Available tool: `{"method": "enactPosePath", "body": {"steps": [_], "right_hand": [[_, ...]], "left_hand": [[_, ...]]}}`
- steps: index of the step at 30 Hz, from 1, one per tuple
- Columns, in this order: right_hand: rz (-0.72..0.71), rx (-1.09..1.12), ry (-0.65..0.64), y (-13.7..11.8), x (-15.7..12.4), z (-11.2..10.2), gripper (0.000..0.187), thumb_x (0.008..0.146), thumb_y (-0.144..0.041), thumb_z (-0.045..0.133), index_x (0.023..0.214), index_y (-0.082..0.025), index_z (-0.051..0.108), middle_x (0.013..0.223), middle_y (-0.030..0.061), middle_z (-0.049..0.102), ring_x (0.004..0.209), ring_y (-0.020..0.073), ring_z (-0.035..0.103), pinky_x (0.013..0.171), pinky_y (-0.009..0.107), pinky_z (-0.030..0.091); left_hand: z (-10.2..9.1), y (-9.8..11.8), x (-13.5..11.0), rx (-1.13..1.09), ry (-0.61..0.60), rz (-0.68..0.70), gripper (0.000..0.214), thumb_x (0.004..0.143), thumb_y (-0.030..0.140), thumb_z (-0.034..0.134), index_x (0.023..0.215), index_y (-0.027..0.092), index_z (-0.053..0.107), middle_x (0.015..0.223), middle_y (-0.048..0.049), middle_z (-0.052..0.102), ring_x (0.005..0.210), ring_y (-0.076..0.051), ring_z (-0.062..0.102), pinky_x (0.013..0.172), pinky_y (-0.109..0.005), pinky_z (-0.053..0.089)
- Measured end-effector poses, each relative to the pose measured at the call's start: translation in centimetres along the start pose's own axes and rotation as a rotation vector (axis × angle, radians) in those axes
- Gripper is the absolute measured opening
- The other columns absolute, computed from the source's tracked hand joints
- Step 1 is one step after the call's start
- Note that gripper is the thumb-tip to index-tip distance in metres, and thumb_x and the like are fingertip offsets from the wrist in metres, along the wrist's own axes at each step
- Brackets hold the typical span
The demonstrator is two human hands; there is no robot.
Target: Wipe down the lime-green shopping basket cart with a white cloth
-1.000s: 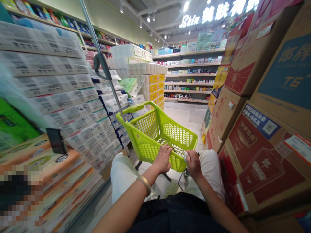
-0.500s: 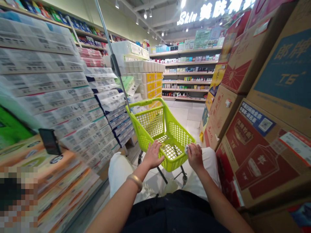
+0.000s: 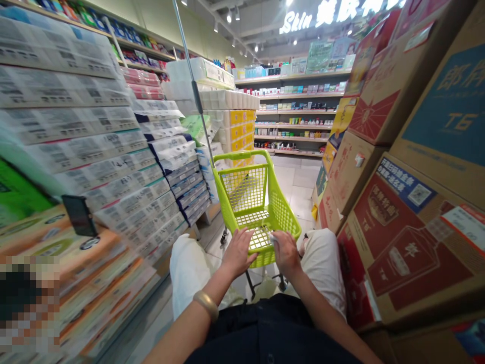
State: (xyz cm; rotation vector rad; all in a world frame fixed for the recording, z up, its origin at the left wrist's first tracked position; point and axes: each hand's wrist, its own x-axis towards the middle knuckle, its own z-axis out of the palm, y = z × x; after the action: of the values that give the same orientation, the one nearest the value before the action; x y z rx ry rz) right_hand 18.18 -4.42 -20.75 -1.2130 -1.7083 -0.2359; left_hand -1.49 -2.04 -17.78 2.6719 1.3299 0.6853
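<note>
A small lime-green plastic shopping cart (image 3: 242, 194) stands in the aisle just in front of my knees, its basket empty. My left hand (image 3: 238, 251), with a bangle on the wrist, lies over the cart's near rim, fingers hooked inside and thumb on the outer wall. Just to its right, my right hand (image 3: 286, 253) is closed on a small white cloth (image 3: 273, 238) that it presses against the same rim. A thin metal pole (image 3: 197, 98) rises from the cart's far left corner.
Stacked tissue packs (image 3: 113, 151) wall the left side, with a dark phone (image 3: 79, 216) on a lower pack. Red and brown cartons (image 3: 397, 202) are piled close on the right. The tiled aisle (image 3: 299, 187) runs ahead to product shelves (image 3: 295, 121).
The cart has swung round so that it now points straight down the aisle. My right hand has slid left along the near rim, closer to my left hand.
</note>
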Motion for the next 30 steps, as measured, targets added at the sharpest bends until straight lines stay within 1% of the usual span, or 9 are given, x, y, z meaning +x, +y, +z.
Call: {"method": "enactPosePath", "body": {"steps": [4, 7, 11, 14, 16, 21, 23, 26, 30], "right_hand": [[0.16, -0.164, 0.151, 2.9, 0.6, -1.6, 0.022, 0.096, -0.022, 0.044, 0.107, -0.019, 0.063, 0.107, 0.0118, 0.064, 0.109, 0.0264, 0.055, 0.097, 0.046, 0.042], [0.228, -0.198, 0.168, 1.7, 0.5, -1.4, 0.021, 0.094, -0.02, 0.046, 0.105, -0.018, 0.064, 0.106, 0.0119, 0.063, 0.105, 0.027, 0.054, 0.092, 0.044, 0.043], [0.038, 0.009, -0.039, -2.8, 0.2, 0.6, 0.027, 0.092, -0.012, 0.044, 0.11, -0.021, 0.062, 0.104, 0.008, 0.064, 0.102, 0.0229, 0.056, 0.093, 0.039, 0.043], [-0.092, 0.114, -0.14, -4.1, 0.2, 1.3, 0.03, 0.091, -0.011, 0.045, 0.113, -0.022, 0.061, 0.107, 0.0066, 0.065, 0.103, 0.0214, 0.057, 0.093, 0.036, 0.044], [-0.08, 0.101, -0.105, -2.9, 0.3, 0.8, 0.029, 0.091, -0.01, 0.045, 0.11, -0.022, 0.062, 0.104, 0.0064, 0.066, 0.101, 0.0212, 0.058, 0.091, 0.036, 0.045], [0.103, -0.056, 0.148, 3.0, 0.8, -2.3, 0.024, 0.088, -0.011, 0.045, 0.102, -0.019, 0.063, 0.097, 0.0086, 0.064, 0.097, 0.0242, 0.056, 0.089, 0.041, 0.046], [0.163, -0.083, 0.196, 3.7, 0.9, -2.8, 0.023, 0.087, -0.011, 0.045, 0.1, -0.019, 0.063, 0.096, 0.0089, 0.064, 0.096, 0.025, 0.055, 0.089, 0.042, 0.046], [0.168, -0.054, 0.146, 1.6, 0.7, -2.1, 0.024, 0.084, -0.009, 0.047, 0.098, -0.019, 0.063, 0.094, 0.0085, 0.063, 0.095, 0.0251, 0.055, 0.089, 0.042, 0.046], [0.02, 0.126, -0.066, -3.1, 0.2, -0.1, 0.028, 0.078, -0.007, 0.051, 0.097, -0.022, 0.065, 0.094, 0.0062, 0.064, 0.097, 0.0229, 0.055, 0.089, 0.038, 0.047]], "left_hand": [[0.1, -0.4, 0.2, 0.009, 0.015, -0.01, 0.062, 0.079, 0.024, 0.065, 0.136, 0.017, 0.043, 0.133, -0.0151, 0.057, 0.137, -0.031, 0.041, 0.118, -0.058, 0.027], [0.7, -0.1, 0.6, 0.01, 0.024, -0.012, 0.062, 0.079, 0.024, 0.064, 0.136, 0.015, 0.042, 0.133, -0.0165, 0.057, 0.137, -0.032, 0.041, 0.117, -0.059, 0.027], [1.3, 0.0, 0.9, 0.003, 0.033, -0.008, 0.06, 0.081, 0.025, 0.061, 0.137, 0.013, 0.042, 0.132, -0.0181, 0.057, 0.136, -0.033, 0.041, 0.117, -0.06, 0.027], [1.2, -0.3, 0.8, -0.002, 0.033, 0.0, 0.059, 0.081, 0.025, 0.06, 0.137, 0.015, 0.042, 0.132, -0.0171, 0.057, 0.136, -0.032, 0.043, 0.116, -0.061, 0.027], [1.0, -0.5, 0.6, -0.001, 0.037, 0.0, 0.06, 0.081, 0.027, 0.061, 0.137, 0.016, 0.041, 0.133, -0.0162, 0.057, 0.136, -0.032, 0.042, 0.117, -0.061, 0.027], [0.8, -0.4, 0.4, 0.004, 0.04, -0.009, 0.063, 0.079, 0.027, 0.063, 0.137, 0.017, 0.041, 0.133, -0.0155, 0.057, 0.136, -0.032, 0.043, 0.117, -0.06, 0.027], [0.9, -0.1, 0.5, 0.003, 0.039, -0.011, 0.063, 0.079, 0.026, 0.063, 0.137, 0.016, 0.04, 0.133, -0.016, 0.057, 0.136, -0.032, 0.043, 0.117, -0.061, 0.026], [1.1, 0.2, 0.6, 0.001, 0.041, -0.017, 0.063, 0.08, 0.026, 0.062, 0.137, 0.016, 0.039, 0.132, -0.0164, 0.056, 0.136, -0.032, 0.042, 0.117, -0.061, 0.025], [1.0, 0.2, 0.5, -0.002, 0.037, -0.009, 0.06, 0.082, 0.029, 0.06, 0.137, 0.016, 0.04, 0.132, -0.0172, 0.056, 0.136, -0.033, 0.042, 0.116, -0.061, 0.027]]}}
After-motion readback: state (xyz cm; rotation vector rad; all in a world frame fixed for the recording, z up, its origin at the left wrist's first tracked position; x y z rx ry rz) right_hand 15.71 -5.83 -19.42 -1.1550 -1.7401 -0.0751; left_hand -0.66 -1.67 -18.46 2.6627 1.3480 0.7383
